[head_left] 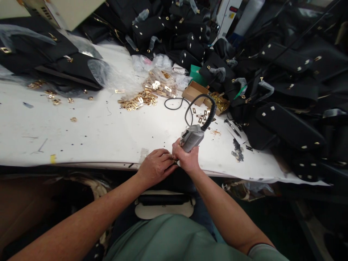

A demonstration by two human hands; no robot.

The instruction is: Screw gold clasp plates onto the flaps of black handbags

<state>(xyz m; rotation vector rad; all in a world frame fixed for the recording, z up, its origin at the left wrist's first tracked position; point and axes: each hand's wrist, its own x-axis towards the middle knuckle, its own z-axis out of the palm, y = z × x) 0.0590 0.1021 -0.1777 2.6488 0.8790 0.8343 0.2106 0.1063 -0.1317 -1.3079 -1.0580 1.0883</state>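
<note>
My right hand is wrapped round a grey corded power tool that looks like an electric screwdriver, its tip pointing down at the table's front edge. A black cable leaves its top end and loops onto the table. My left hand is closed beside the tool's tip, fingertips close to my right hand. What its fingers press on is mostly hidden; something dark shows below them. Under my hands, at my lap, is a cream-coloured bag with a black strip across it.
On the white table lie a pile of gold metal plates, an open cardboard box, a box of small gold parts and scattered dark plates. Black bags are heaped at the back and right; another black bag lies left.
</note>
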